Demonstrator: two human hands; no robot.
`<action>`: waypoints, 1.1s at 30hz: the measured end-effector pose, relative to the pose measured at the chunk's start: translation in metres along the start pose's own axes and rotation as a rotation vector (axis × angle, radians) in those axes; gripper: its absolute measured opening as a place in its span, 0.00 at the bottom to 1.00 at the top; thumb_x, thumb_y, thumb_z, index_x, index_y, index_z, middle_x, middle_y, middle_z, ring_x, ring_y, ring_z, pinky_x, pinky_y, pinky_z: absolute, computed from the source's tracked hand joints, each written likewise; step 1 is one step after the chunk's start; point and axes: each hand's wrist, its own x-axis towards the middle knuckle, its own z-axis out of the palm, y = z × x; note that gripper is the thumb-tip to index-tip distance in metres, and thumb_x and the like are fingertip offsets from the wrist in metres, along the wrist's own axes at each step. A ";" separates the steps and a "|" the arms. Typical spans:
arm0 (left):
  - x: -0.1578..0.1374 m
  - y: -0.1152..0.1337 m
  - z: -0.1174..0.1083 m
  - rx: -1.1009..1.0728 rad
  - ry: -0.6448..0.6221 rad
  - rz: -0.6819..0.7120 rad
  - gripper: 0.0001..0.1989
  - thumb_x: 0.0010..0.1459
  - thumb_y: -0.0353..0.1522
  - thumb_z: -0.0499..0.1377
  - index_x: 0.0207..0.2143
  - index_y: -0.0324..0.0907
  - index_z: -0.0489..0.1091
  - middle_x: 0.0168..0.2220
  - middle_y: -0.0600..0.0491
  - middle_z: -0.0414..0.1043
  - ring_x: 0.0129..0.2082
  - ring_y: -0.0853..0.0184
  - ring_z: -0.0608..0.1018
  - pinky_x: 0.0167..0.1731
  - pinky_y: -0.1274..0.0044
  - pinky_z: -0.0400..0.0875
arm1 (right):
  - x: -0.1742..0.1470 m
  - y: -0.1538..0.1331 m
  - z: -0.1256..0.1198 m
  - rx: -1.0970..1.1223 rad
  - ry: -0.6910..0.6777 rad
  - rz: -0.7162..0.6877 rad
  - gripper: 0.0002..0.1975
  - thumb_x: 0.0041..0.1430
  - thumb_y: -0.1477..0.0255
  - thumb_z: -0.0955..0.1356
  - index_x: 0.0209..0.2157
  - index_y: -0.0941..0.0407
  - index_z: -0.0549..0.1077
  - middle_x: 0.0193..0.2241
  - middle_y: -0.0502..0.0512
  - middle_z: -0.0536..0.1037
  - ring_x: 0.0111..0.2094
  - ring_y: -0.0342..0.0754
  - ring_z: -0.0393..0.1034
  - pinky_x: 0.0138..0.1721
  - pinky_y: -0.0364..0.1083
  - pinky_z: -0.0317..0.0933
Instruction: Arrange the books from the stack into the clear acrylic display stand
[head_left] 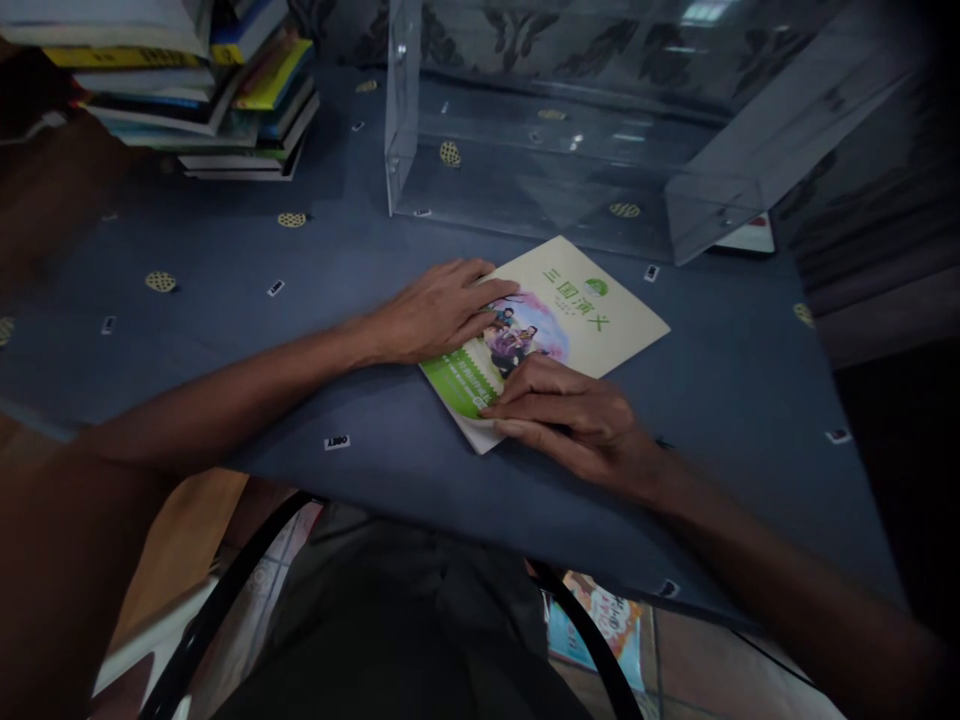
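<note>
A thin paperback book [615, 335] lies turned at an angle on the blue patterned cloth. Its pale cover bears green Chinese characters, a coloured picture of figures and a green band. My left hand [439, 312] rests flat across the book's left edge, fingers stretched over the cover. At the near corner, my right hand [574, 412] pinches the cover between thumb and fingers, and that corner curls up a little over the white pages.
Stacked books [202, 100] stand at the back left. A clear acrylic stand [540, 190] is behind the book, with a white item [750, 236] by its right foot. The table's near edge runs above my lap. Another colourful book [600, 620] lies below, on the floor.
</note>
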 end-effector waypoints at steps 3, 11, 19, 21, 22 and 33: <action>0.000 0.001 -0.001 0.002 -0.006 -0.012 0.22 0.72 0.38 0.44 0.62 0.43 0.63 0.58 0.41 0.67 0.55 0.57 0.72 0.54 0.65 0.66 | 0.001 -0.001 0.001 0.009 0.018 -0.029 0.07 0.68 0.75 0.67 0.41 0.55 0.79 0.32 0.55 0.78 0.36 0.47 0.73 0.37 0.47 0.69; 0.000 0.002 -0.004 0.031 0.029 0.023 0.22 0.72 0.39 0.44 0.62 0.40 0.64 0.58 0.40 0.69 0.57 0.57 0.72 0.57 0.65 0.67 | -0.011 0.023 -0.031 -0.582 0.074 0.232 0.13 0.69 0.67 0.64 0.46 0.55 0.78 0.47 0.64 0.80 0.49 0.59 0.73 0.50 0.61 0.67; 0.004 -0.004 -0.011 0.068 -0.042 0.087 0.24 0.73 0.41 0.44 0.64 0.43 0.62 0.62 0.42 0.67 0.60 0.59 0.71 0.59 0.67 0.66 | -0.033 0.035 -0.050 -0.857 0.085 0.490 0.19 0.70 0.63 0.60 0.53 0.55 0.75 0.54 0.65 0.75 0.52 0.62 0.70 0.49 0.60 0.68; 0.011 -0.007 -0.015 0.116 -0.093 0.127 0.23 0.73 0.41 0.43 0.64 0.44 0.62 0.63 0.44 0.66 0.61 0.60 0.71 0.59 0.68 0.65 | -0.038 0.025 -0.048 -0.865 0.068 0.500 0.19 0.69 0.63 0.61 0.53 0.56 0.76 0.51 0.65 0.76 0.49 0.61 0.71 0.48 0.59 0.69; 0.016 -0.010 -0.017 0.152 -0.117 0.161 0.22 0.73 0.41 0.43 0.63 0.45 0.63 0.63 0.45 0.67 0.62 0.61 0.70 0.59 0.69 0.64 | -0.041 0.017 -0.046 -0.874 0.067 0.509 0.19 0.69 0.63 0.61 0.52 0.56 0.76 0.49 0.65 0.76 0.48 0.61 0.72 0.47 0.59 0.69; 0.076 -0.020 -0.022 0.639 -0.236 0.222 0.15 0.70 0.30 0.47 0.43 0.38 0.73 0.37 0.43 0.79 0.37 0.59 0.78 0.30 0.73 0.61 | -0.074 -0.045 -0.014 -0.633 -0.048 0.401 0.21 0.65 0.60 0.68 0.56 0.54 0.71 0.47 0.63 0.73 0.43 0.56 0.74 0.38 0.52 0.73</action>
